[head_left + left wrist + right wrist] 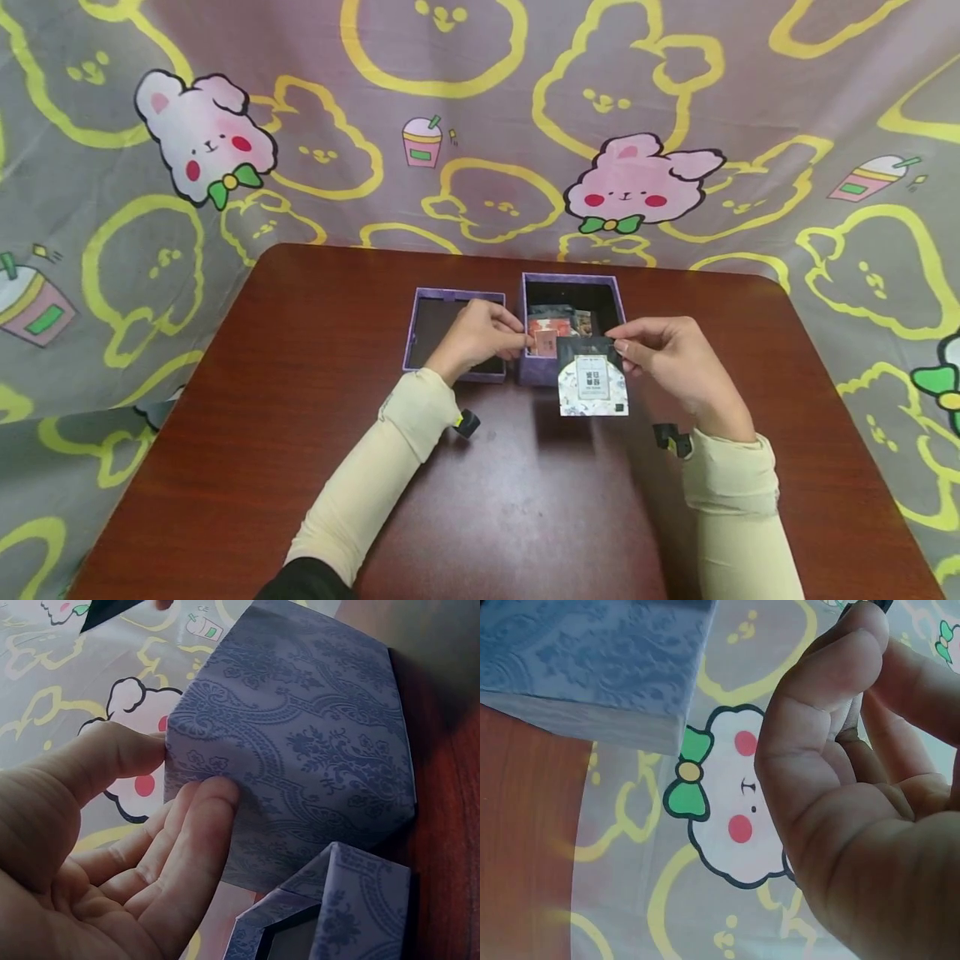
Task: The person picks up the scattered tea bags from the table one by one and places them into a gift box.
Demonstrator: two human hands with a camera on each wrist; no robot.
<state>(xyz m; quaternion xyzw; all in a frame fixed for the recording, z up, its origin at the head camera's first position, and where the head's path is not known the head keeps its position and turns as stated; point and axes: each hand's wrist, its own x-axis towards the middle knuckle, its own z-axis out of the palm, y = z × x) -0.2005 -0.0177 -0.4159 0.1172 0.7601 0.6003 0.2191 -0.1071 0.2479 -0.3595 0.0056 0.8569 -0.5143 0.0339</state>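
Note:
The right hand (678, 358) pinches the top corner of a black-and-white sachet (592, 387) with a printed label, held up in front of the box. Behind it stands an open purple patterned box (540, 371) with a black inside. The left hand (483, 329) holds the box's left wall at the rim, thumb over the edge and fingertips against the patterned outside (300, 735). Inside the box lie several sachets (553, 327), red, black and brown, partly hidden. In the right wrist view the right hand's curled fingers (832, 712) hide nearly all of the sachet.
A shallow purple box lid (435, 325) lies inside up, just left of the box and partly under the left forearm. Both are on a dark reddish-brown table (300, 375). A cartoon-printed cloth (495, 108) hangs behind the table and along its sides.

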